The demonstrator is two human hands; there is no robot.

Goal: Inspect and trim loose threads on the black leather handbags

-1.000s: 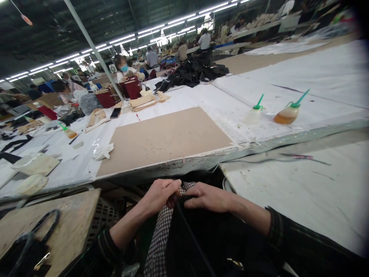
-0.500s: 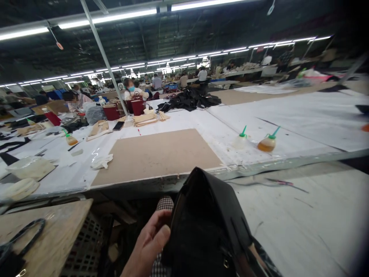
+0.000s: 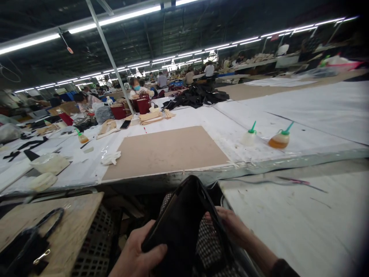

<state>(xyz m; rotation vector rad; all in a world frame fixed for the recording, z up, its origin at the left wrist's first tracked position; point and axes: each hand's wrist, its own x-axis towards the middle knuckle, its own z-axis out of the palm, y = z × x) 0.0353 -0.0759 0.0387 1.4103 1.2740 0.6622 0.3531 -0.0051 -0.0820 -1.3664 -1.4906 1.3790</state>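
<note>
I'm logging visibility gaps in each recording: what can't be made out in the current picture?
All in the head view:
- Left hand: most fingers hidden behind the black piece.
- Black piece: lower end cut off by the bottom edge.
- Right hand: partly hidden by the black piece's rim.
- Dark item with a handle: cut off by the left edge.
- Pink-marked tool: too thin and blurred to identify.

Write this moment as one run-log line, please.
left hand: holds black piece; right hand: at its opposite side; ahead: brown sheet on white table
</note>
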